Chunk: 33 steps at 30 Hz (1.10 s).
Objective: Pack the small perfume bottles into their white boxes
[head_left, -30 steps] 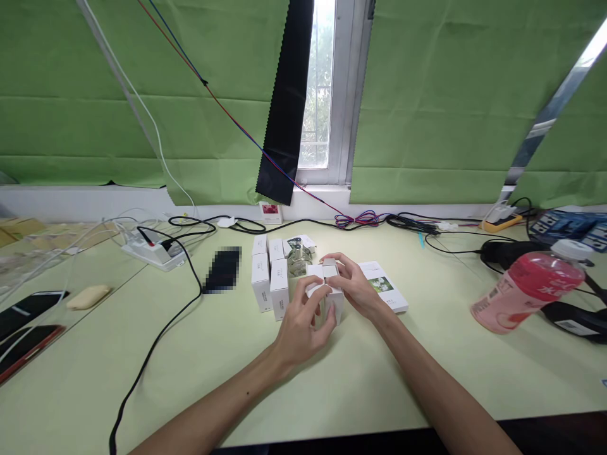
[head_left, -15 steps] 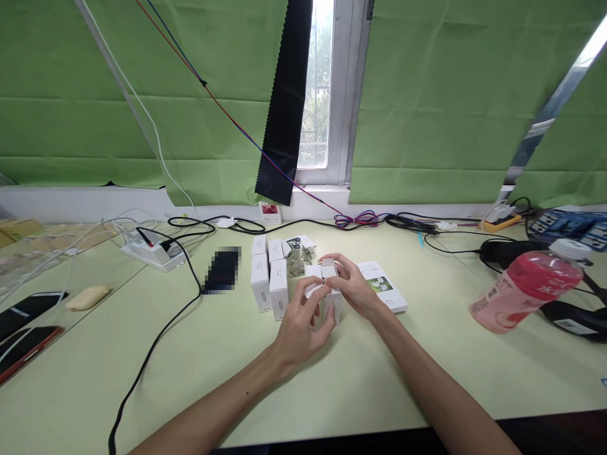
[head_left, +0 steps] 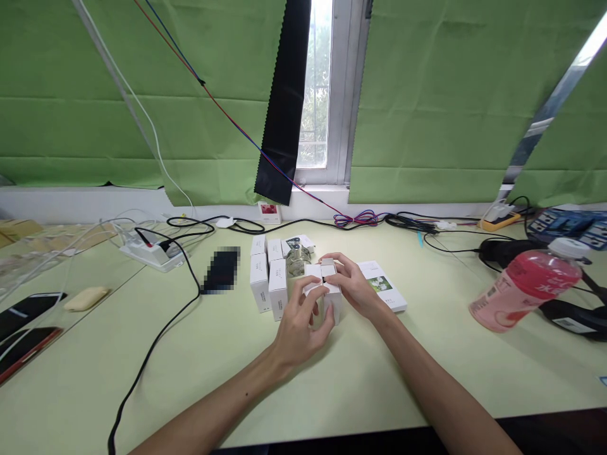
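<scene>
Head view: small white carton (head_left: 327, 292), upright, top flaps ajar, pinched between left hand (head_left: 298, 325) and right hand (head_left: 353, 287).

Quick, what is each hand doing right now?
Left hand: closed on the small white box, fingers on its near side.
Right hand: also gripping the small white box, fingers at its open top flaps.

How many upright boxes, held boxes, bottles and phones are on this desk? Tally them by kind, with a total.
Upright boxes: 4
Held box, between left hand and right hand: 1
Bottles, glass bottle and pink bottle: 2
Phones: 2
Total: 9
</scene>
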Motion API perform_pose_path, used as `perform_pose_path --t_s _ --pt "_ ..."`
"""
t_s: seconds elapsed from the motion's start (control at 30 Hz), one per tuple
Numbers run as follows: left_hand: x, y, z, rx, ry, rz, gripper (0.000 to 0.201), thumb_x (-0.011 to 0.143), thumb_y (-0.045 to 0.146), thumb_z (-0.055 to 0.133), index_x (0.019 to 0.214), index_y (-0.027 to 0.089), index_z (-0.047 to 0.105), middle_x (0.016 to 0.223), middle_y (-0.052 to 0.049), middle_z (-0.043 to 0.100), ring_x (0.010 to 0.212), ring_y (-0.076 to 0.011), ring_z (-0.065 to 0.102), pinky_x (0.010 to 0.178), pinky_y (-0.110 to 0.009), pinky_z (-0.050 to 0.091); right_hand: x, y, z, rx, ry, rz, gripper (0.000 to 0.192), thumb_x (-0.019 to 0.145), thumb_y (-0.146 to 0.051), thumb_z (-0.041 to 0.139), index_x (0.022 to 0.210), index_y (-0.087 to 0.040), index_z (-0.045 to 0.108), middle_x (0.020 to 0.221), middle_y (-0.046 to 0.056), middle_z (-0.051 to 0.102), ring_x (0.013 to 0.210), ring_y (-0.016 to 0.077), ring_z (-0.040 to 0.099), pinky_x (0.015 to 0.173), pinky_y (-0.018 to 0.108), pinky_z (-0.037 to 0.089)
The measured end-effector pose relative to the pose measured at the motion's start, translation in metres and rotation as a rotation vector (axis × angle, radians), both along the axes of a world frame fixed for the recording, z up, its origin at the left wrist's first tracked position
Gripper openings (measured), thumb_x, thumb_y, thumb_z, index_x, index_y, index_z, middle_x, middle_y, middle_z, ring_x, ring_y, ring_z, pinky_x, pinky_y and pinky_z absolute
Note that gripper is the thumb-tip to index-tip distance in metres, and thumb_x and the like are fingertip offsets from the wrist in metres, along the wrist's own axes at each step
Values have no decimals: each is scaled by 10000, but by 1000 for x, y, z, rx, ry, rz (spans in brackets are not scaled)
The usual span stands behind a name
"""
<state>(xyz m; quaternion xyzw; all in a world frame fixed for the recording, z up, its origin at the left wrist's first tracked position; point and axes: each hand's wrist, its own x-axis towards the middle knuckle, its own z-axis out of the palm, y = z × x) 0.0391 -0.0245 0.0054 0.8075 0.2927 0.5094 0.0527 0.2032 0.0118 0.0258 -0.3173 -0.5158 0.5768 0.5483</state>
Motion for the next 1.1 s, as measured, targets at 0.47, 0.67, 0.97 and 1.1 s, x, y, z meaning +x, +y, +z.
perform_pose_path --t_s 0.47,0.67,0.97,1.1 --pt "0 -3 3 -37 -158 23 490 881 136 649 1309 237 432 1335 -141 441 624 -35 592 464 -204 543 2 -1 3 -9 -4 26 383 696 -228 755 1053 -255 617 916 -5 664 814 174 585 722 284 431" --pt "2 -3 4 -65 -183 15 491 883 152 657 1303 241 419 1326 -136 437 647 -41 591 462 -194 537 2 -2 5 -14 -24 21 392 686 -253 770 1045 -254 615 914 -2 670 825 183 592 743 296 440" --pt "1 -4 5 -88 -181 23 482 890 159 649 1303 243 416 1327 -134 430 667 -48 592 467 -197 543 1 -3 5 -9 -31 17 374 707 -272 778 1045 -253 620 885 -12 659 778 166 570 705 279 419" --pt "1 -4 4 -95 -177 27 468 895 175 650 1296 249 420 1329 -131 432 653 -42 584 468 -199 546 1 -1 2 -3 -21 1 365 736 -340 792 1049 -250 626 907 1 673 793 172 581 723 288 430"
